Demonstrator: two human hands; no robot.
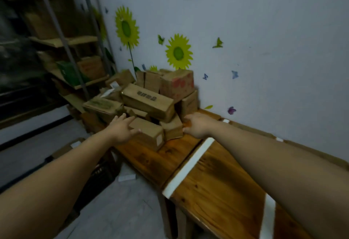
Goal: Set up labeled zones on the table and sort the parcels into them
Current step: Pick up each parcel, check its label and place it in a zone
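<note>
Head view: the left hand [122,128] lay flat, fingers straight and spread, fingertips touching the top of the near parcel [149,134] at frame centre; nothing held. The right hand [197,125] sat just right of it, fingers curled against the end of a small parcel [172,128]; grip or mere contact could not be told through blur. Near parcel's long axis ran roughly left to right between the hands, left hand nearer. Both parcels fronted the parcel pile [151,95] on the table [217,182]. White tape strips [190,163] marked zones toward lower right, below the right arm. Writing: dark characters on the long box [147,100], unreadable; red print on an upper box [178,84], unreadable; white label [160,140] on near parcel's end, illegible.
</note>
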